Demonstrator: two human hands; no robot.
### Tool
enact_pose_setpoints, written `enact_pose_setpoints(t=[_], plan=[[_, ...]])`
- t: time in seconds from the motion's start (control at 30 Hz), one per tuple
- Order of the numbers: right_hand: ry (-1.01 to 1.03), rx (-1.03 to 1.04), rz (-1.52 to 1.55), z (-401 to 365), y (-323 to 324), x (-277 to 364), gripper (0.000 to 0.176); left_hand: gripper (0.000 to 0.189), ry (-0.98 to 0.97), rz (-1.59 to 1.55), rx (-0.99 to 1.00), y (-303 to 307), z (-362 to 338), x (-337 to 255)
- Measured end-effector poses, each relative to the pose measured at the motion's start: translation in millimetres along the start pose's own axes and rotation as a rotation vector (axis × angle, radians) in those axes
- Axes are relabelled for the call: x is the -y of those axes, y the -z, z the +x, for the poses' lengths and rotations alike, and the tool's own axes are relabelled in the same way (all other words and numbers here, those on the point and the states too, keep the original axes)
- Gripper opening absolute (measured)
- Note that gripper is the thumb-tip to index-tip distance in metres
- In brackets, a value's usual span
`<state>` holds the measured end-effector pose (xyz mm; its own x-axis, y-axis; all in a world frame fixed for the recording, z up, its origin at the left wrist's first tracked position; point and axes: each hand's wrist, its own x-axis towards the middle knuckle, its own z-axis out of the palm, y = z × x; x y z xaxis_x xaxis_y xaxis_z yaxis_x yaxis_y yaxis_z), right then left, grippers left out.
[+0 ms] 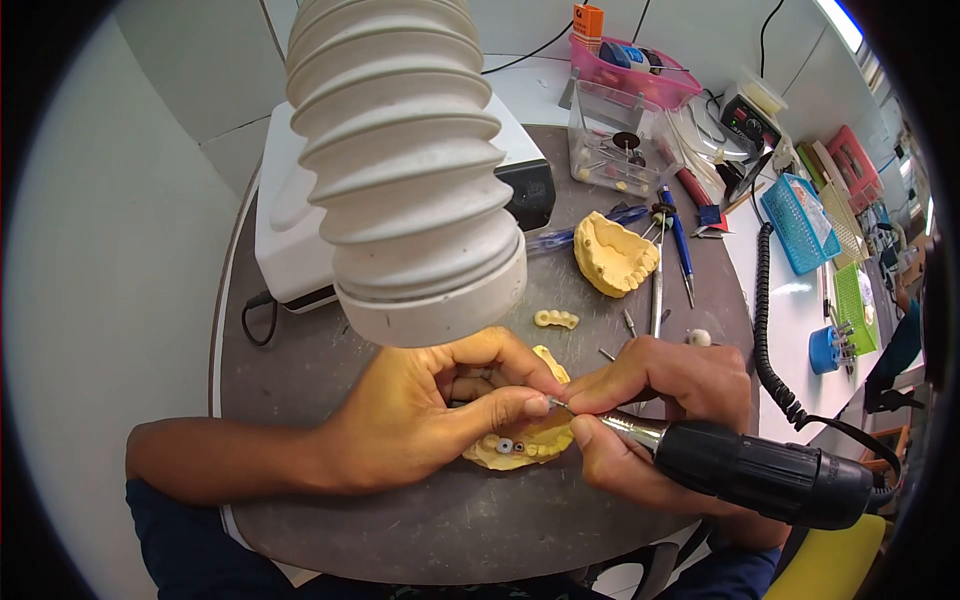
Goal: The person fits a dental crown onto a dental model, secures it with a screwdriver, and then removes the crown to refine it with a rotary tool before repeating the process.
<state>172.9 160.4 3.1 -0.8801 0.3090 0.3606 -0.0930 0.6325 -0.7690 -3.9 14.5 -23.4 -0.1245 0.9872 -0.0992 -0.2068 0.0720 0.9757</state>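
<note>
My right hand (672, 385) is closed around a rotary handpiece (765, 472), a black-bodied tool with a metal nose. Its tip points left, toward my left fingertips. My left hand (425, 405) is closed in a pinch, thumb against fingers, and a tiny metallic bit shows there beside the tool's tip. What the pinch holds is too small to make out. Below both hands lies a yellow dental cast (490, 462) with round metal inserts among its teeth, partly hidden by the hands. A short tooth-coloured bridge (556, 319) rests on the board beyond them.
A ribbed white suction hose (410, 180) hangs just above my left hand. Farther back stand another dental cast (615, 255), a blue pen-like tool (680, 245) and a clear box (610, 150). The handpiece's coiled cord (765, 320) runs along the right. Baskets (800, 225) stand beyond.
</note>
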Motion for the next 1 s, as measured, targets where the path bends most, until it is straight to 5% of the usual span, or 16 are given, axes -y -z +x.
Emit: enact_pose_setpoints(t=[0.27,0.43,0.53,0.63,0.7,0.87,1.0], plan=[[0.029,-0.054,0.065,-5.2,7.9,-0.1,0.014,0.015,0.001,-0.074,-0.005,6.0,3.9,4.8],[-0.286,-0.187,0.282,-12.3,26.4,8.1,0.014,0.015,-0.010,-0.101,0.028,7.4,4.3,0.6],[-0.312,-0.317,0.411,-19.2,33.3,5.0,0.021,0.015,-0.011,-0.091,0.057,1.0,-3.1,-4.8],[-0.387,-0.295,0.496,-42.6,62.3,-3.2,0.032,0.010,-0.485,0.083,0.330,2.9,-5.7,-7.5],[-0.440,-0.339,0.543,-65.2,74.9,-14.8,0.036,0.010,-0.469,0.090,0.375,-0.4,-10.8,-15.8],[-0.679,-0.469,0.074,-93.3,71.6,-15.0,0.025,0.018,-0.417,0.232,0.212,4.5,-3.0,-13.3],[-0.698,-0.318,-0.155,-95.1,70.8,-11.2,0.041,0.014,-0.216,0.169,0.010,4.5,0.1,-11.1]])
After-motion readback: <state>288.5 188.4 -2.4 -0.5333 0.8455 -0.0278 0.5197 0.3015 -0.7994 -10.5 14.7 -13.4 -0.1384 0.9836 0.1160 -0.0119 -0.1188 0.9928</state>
